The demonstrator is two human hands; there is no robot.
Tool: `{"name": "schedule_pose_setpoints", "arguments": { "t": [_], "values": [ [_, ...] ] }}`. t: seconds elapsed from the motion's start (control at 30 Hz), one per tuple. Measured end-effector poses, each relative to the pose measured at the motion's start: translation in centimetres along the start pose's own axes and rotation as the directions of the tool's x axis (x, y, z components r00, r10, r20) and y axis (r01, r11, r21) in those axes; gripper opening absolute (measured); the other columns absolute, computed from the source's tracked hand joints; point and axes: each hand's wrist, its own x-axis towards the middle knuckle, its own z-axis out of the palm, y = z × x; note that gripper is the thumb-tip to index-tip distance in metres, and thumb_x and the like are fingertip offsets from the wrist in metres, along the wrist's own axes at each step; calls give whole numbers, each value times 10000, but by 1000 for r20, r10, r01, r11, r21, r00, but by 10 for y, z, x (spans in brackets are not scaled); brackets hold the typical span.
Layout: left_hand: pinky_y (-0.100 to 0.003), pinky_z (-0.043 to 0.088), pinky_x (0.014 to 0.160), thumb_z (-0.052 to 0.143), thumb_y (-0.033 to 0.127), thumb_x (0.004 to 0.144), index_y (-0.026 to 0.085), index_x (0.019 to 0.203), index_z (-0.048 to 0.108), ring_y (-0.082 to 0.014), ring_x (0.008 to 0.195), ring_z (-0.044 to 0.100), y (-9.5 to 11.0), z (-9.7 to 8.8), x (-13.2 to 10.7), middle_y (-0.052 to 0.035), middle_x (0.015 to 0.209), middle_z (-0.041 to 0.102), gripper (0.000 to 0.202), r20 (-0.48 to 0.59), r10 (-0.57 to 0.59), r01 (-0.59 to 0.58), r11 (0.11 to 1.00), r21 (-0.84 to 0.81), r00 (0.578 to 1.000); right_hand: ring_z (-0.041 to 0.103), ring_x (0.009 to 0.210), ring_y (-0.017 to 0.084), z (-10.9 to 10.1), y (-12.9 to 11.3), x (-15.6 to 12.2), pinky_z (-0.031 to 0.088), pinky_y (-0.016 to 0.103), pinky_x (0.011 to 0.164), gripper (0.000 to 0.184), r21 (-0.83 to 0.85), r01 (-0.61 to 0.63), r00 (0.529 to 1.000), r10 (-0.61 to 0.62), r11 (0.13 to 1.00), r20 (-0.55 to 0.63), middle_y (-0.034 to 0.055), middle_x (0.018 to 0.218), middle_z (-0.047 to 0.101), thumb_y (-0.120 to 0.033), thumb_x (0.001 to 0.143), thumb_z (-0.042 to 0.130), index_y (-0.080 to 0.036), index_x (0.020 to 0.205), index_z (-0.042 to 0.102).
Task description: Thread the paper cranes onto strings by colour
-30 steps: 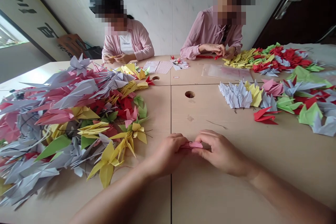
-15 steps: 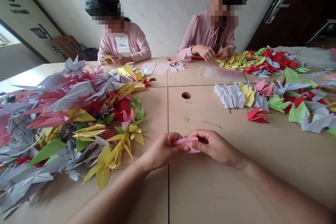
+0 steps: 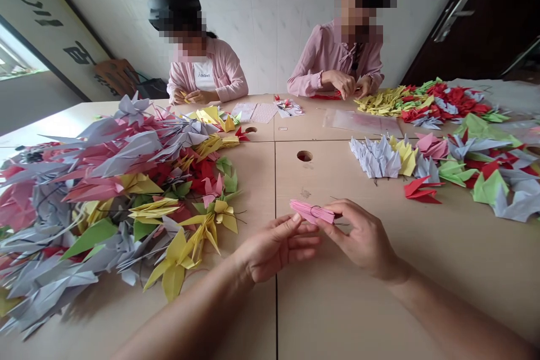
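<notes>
A pink bundle of folded paper (image 3: 310, 211), tied round its middle with a dark thread, is pinched by my right hand (image 3: 363, 239) between thumb and fingers at its right end. My left hand (image 3: 278, 247) is just below the bundle's left part, palm turned up, its fingers stretched out and apart. The left thumb tip seems to touch the paper's lower edge. Beyond my left wrist lie yellow folded paper flowers (image 3: 175, 261), the nearest of a large heap. A red folded paper piece (image 3: 422, 189) rests past my right hand.
A mixed heap of folded paper (image 3: 126, 152) covers the left side. White folded pieces (image 3: 375, 157) stand in a row at right, beside more coloured ones. Across the table (image 3: 324, 304), two people in pink tops handle paper. A round hole (image 3: 304, 156) pierces the tabletop.
Earlier both hands gripped the pink bundle at its two ends. Now my left fingers have spread off it, while my right hand keeps hold and has turned it slightly upward.
</notes>
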Motion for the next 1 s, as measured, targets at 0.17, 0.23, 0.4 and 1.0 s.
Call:
{"name": "schedule_pose_setpoints", "arguments": {
  "t": [0.17,0.23,0.4,1.0],
  "values": [
    [-284,513,776,526,363,894,124,1022,620,-175,925,643,-8,3,0,-93,1031,648,286,66,17,-8,991,-131,998,645,838,185,2,-3,-4,525,308,731,150,-144,230,971,-236,962,-27,61,898,676,-183,843,588,-209,991,581],
    [-285,512,793,532,337,895,124,1011,620,-164,901,649,-9,3,1,-85,1002,661,258,55,47,-38,988,-147,997,645,860,186,2,-3,-6,528,308,750,179,-149,239,970,-244,959,-14,66,926,674,-195,840,610,-200,1016,580],
    [-254,508,799,510,313,911,108,1018,610,-146,875,658,-5,1,4,-101,973,681,252,24,105,-100,984,-148,994,617,970,213,4,-4,-6,516,334,836,311,-49,217,976,-216,975,30,89,1026,652,-297,822,655,-194,1102,570],
    [-272,548,667,529,331,892,139,1095,597,-147,775,645,1,-8,6,-79,903,650,287,45,14,-13,1000,-26,999,551,1071,228,9,-2,-1,553,341,786,238,381,-373,916,272,846,293,83,1144,558,-416,822,615,-227,965,622]
  ]
}}
